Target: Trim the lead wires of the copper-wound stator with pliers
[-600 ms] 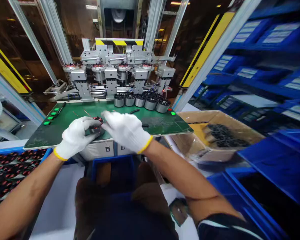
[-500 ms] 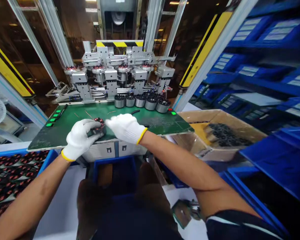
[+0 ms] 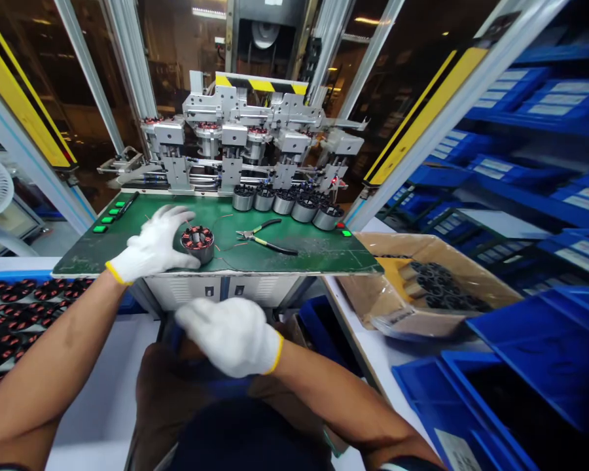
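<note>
Two hands: both wear white knit gloves with yellow cuffs; one lies on the bench, the other is raised clear of it.
Left hand [image 3: 152, 245]: rests on the green mat [image 3: 304, 261] topping the bench [image 3: 220, 288]. Its fingers [image 3: 169, 214] are spread, with the side of the hand against the stator, showing no clear grip.
Right hand [image 3: 230, 337]: hangs below the bench's front edge, empty as far as shown. Its fingers [image 3: 194, 315] lie close together; whether they are closing cannot be told.
Wound stator [image 3: 197, 244]: stands upright on the mat, just beside the left hand, its copper windings facing up.
Handling: it probably feels heavy for its size and stiff. The outer shell looks the safest hold, since the fine windings may be easily damaged.
Nearby: green-and-yellow-handled pliers [image 3: 265, 237] lie to the stator's right; five metal cylinders [image 3: 285, 204] stand along the mat's far edge.
Around: a cardboard box [image 3: 373, 268] of black parts sits right, and a blue-rimmed tray [image 3: 14, 278] of coils left.
</note>
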{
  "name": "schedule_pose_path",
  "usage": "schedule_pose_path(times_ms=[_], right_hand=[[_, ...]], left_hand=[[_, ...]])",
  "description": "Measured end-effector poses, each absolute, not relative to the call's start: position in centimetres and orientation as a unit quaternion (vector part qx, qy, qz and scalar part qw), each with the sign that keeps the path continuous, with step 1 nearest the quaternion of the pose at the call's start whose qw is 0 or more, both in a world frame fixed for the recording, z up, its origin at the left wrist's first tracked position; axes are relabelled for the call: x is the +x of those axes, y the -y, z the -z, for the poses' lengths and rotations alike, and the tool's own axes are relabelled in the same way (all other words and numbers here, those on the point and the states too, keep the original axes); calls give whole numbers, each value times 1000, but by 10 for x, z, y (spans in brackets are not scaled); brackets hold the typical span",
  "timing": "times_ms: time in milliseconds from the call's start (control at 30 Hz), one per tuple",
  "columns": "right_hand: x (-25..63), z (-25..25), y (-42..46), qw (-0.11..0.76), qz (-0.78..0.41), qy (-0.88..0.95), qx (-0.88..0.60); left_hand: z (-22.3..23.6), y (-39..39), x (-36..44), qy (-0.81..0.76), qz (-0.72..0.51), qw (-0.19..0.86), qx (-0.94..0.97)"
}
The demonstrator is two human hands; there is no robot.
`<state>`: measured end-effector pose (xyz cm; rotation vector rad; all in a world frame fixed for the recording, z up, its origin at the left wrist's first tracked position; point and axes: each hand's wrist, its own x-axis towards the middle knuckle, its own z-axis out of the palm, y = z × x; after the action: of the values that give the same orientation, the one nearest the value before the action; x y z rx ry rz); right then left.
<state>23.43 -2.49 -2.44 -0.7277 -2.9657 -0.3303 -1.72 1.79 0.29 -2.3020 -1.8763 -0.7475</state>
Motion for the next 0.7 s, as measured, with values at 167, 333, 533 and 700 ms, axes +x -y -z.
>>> schedule_pose_path(times_ms=[167, 333, 533, 700], right_hand=[[203, 21, -7, 105, 165, 909, -367], [178, 36, -38, 311, 307, 815, -380], [173, 29, -27, 303, 242, 784, -485], [177, -10, -28, 244, -316, 799, -450]], left_hand=[[5, -39, 0, 550, 375, -174, -726], [11, -33, 10, 613, 347, -128, -698], [8, -32, 11, 624, 339, -109, -696], [11, -34, 10, 620, 352, -118, -691]])
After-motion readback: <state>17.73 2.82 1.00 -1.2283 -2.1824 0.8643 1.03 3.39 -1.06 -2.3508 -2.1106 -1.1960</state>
